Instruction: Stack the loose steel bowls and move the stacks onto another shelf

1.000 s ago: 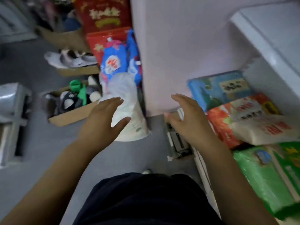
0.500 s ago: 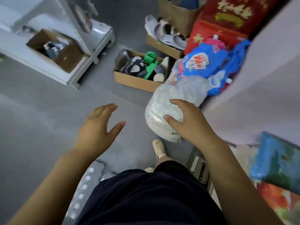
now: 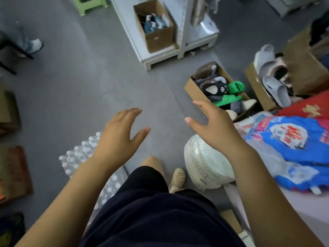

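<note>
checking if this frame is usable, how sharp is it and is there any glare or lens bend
Head view: soft all over with motion smear, worst at the right edge on the blue bags; both hands, left hand and right hand, are fairly clear; flat dim light, no glare; the white shelf leans from wide-angle bend.
</note>
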`<action>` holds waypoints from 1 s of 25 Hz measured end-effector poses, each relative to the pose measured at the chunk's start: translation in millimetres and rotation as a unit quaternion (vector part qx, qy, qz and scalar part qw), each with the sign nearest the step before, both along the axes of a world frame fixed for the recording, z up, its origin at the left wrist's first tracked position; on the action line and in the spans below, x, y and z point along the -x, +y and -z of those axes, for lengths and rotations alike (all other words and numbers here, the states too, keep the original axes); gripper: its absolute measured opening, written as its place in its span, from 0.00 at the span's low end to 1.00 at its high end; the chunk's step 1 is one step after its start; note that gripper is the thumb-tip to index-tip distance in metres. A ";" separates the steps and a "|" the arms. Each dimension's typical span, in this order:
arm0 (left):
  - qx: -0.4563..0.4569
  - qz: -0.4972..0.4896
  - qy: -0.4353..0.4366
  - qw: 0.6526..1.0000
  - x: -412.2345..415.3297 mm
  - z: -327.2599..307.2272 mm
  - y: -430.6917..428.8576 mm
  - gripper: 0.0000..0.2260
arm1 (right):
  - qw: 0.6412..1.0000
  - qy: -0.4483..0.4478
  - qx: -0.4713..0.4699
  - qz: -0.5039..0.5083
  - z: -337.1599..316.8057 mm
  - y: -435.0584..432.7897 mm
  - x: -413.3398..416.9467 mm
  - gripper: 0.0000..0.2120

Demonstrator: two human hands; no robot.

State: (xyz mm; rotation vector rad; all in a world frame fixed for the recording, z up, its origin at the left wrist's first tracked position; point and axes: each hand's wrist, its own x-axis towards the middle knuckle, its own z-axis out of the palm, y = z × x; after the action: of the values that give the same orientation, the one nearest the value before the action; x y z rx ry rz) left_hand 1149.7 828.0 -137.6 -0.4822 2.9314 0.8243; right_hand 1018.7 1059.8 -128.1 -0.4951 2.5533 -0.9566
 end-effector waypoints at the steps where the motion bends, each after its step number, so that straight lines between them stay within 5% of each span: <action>1: 0.007 -0.016 -0.008 1.000 -0.1 1.5 -13.6 0.27 | 1.000 -0.001 0.002 -0.026 2.2 -22.1 8.8 0.27; 6: 0.002 -0.116 0.009 0.993 20.4 0.0 -94.6 0.26 | 0.994 -0.015 0.012 -0.105 9.8 -133.3 49.4 0.28; 13: 0.072 -0.113 0.029 0.991 86.3 -30.6 -274.0 0.26 | 0.994 0.017 0.023 -0.108 -17.1 -308.8 120.9 0.29; 25: 0.032 -0.170 0.075 0.982 211.9 -36.9 -446.2 0.27 | 0.991 0.046 0.045 -0.118 -25.7 -488.4 261.9 0.29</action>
State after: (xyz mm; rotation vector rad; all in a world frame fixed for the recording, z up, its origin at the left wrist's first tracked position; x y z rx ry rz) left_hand 937.8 381.8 -100.7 -0.9908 3.0665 0.8301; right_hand 756.8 571.4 -102.4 -0.8642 2.4690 -0.9838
